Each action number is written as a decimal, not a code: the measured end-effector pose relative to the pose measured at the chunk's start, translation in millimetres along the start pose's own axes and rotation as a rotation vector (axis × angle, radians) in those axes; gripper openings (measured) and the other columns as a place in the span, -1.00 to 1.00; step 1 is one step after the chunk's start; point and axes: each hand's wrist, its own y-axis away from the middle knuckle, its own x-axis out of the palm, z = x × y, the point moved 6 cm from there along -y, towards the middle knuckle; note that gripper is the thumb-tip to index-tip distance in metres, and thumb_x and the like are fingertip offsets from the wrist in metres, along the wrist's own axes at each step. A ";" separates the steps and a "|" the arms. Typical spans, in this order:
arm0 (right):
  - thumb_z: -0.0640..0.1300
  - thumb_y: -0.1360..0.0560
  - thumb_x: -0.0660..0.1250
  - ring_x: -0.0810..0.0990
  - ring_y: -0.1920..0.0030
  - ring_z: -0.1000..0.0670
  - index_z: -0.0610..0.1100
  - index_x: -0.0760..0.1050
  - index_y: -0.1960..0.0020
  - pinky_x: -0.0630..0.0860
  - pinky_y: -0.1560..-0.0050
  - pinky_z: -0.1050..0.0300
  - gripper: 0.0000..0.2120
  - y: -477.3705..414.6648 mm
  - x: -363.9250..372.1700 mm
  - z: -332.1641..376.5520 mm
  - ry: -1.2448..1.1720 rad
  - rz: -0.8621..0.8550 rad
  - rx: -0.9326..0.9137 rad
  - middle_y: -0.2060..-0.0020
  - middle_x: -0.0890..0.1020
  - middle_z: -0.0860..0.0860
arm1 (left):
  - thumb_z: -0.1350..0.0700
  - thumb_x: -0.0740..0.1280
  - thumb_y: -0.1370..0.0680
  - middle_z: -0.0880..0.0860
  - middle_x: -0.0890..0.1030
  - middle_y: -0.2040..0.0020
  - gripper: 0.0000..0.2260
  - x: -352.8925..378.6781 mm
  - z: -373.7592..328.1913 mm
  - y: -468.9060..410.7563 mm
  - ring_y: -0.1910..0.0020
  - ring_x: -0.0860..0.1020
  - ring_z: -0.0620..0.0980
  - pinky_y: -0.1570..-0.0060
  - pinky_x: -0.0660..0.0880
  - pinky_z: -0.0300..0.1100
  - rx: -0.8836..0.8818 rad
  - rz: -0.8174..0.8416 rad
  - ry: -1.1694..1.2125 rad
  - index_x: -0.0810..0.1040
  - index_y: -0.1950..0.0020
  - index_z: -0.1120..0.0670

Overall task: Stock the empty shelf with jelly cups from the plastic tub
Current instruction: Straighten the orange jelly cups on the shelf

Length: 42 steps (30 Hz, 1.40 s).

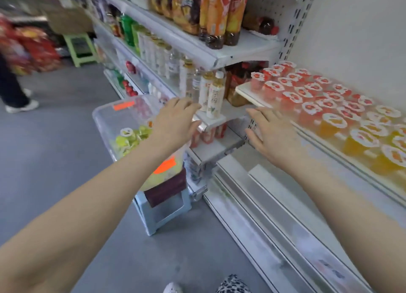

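Note:
A clear plastic tub [103,117] with orange stickers stands on a pale stool at the left, holding several green jelly cups [128,137]. My left hand [173,121] hovers over the tub's right side with fingers spread, holding nothing. My right hand [270,132] is stretched out empty, fingers straight, just in front of the white shelf [246,92]. Rows of red jelly cups [294,90] and orange jelly cups [356,141] cover that shelf on the right.
Drink bottles [215,99] fill the neighbouring shelves at centre. A pale stool [160,213] carries the tub. A green stool [80,48] and a person's legs [13,90] are in the aisle at the left. Empty white lower shelves [274,196] run below the cups.

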 end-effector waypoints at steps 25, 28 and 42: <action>-0.18 -0.54 0.29 0.47 -0.18 -0.16 -0.15 0.31 -0.45 0.44 -0.09 -0.03 -0.51 -227.7 312.7 166.0 -0.269 0.512 -0.344 -0.26 0.45 -0.11 | 0.01 0.38 -0.54 0.06 0.57 -0.18 -0.64 138.5 283.1 65.4 -0.21 0.47 0.17 -0.13 0.50 0.03 -0.577 0.355 0.063 0.53 -0.32 0.05; -0.29 -0.50 0.28 0.43 -0.20 -0.16 -0.13 0.25 -0.49 0.45 -0.08 -0.02 -0.43 -253.8 352.1 181.3 -0.243 0.590 -0.379 -0.29 0.42 -0.12 | 0.05 0.45 -0.48 0.08 0.61 -0.11 -0.66 161.2 305.6 54.8 -0.13 0.53 0.19 -0.04 0.53 0.02 -0.570 0.359 0.016 0.59 -0.24 0.07; -0.36 -0.46 0.23 0.43 -0.12 -0.25 -0.14 0.44 -0.25 0.46 -0.10 -0.04 -0.62 -322.0 448.1 228.9 0.199 0.648 -0.543 -0.17 0.39 -0.22 | 0.02 0.43 -0.46 0.04 0.62 -0.03 -0.71 192.2 324.5 55.8 -0.03 0.56 0.14 -0.20 0.44 0.02 -0.450 0.357 -0.090 0.61 -0.15 0.05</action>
